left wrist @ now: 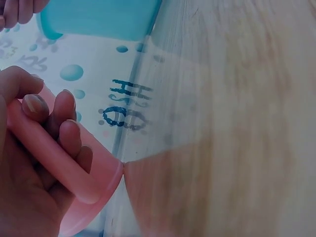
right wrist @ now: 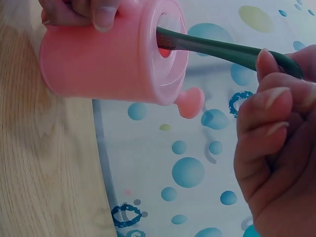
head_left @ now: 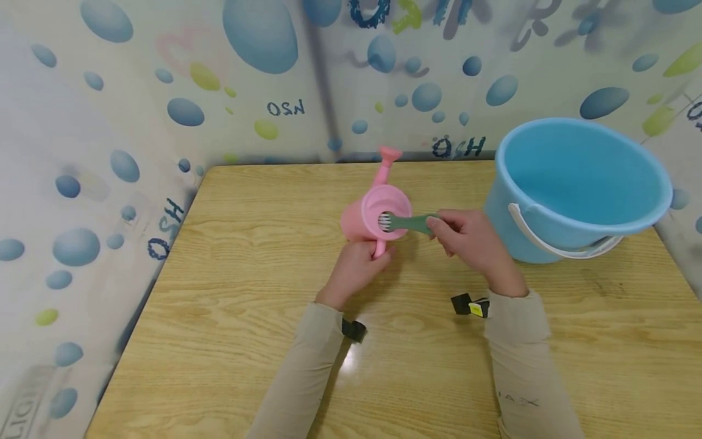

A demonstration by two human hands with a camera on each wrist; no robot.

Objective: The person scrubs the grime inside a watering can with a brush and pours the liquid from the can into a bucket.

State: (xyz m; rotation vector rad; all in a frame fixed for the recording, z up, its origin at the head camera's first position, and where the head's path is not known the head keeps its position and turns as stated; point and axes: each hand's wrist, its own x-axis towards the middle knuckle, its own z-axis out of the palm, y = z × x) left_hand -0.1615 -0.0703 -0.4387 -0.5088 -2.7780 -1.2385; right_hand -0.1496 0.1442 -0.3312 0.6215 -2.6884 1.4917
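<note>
A pink toy watering can (head_left: 353, 221) lies tilted over the table, its round mouth turned toward the head camera and its spout (head_left: 384, 167) pointing to the back wall. My left hand (head_left: 356, 268) grips the can by its handle (left wrist: 54, 153), fingers curled round it in the left wrist view. In my right hand (head_left: 471, 241) a green brush (head_left: 411, 224) is pinched by the end of its handle between thumb and fingers. The brush's white bristles (head_left: 385, 221) reach into the can's mouth; in the right wrist view the brush head is hidden inside.
At the right stands a large blue bucket (head_left: 501, 210) with a white handle (head_left: 534, 238), close beside my right hand. The wooden table (head_left: 247, 274) runs back to a wall covering (head_left: 307, 134) printed with bubbles and letters. Black straps (head_left: 353, 330) hang at both wrists.
</note>
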